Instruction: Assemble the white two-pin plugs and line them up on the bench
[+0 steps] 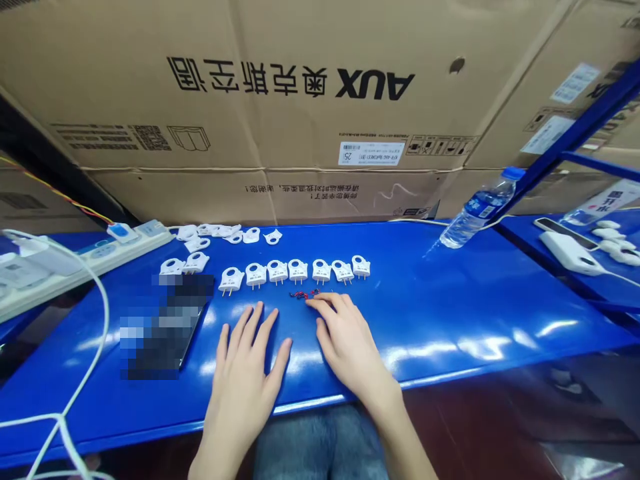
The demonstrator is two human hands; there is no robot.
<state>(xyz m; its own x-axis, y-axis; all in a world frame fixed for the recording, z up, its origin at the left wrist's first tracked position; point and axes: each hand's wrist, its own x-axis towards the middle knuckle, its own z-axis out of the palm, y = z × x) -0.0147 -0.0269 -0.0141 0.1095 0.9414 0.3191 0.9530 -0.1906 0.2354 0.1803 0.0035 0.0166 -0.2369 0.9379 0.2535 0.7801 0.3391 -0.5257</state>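
My left hand point(249, 373) rests palm down on the blue table point(450, 307), fingers spread and nothing held. Just below the plugs, my right hand point(350, 337) reaches with its fingertips to some small red and black wires point(301, 295). Its thumb stands apart from the fingers, and the fingertips seem to touch the wires. Beyond both hands runs a row of several white two-pin plugs point(298, 270), each with a round hole in its top and pins toward me. More white plastic pieces point(251, 235) lie loosely behind them. Left of my left hand is a dark flat object point(170, 327), pixelated over.
A white power strip point(103, 257) and a loose white cable point(103, 320) lie at the left. A water bottle point(475, 210) leans against the blue rack post point(555, 150) at the right. Large cardboard boxes point(300, 133) wall off the back. A white power bank point(570, 253) lies beyond the post.
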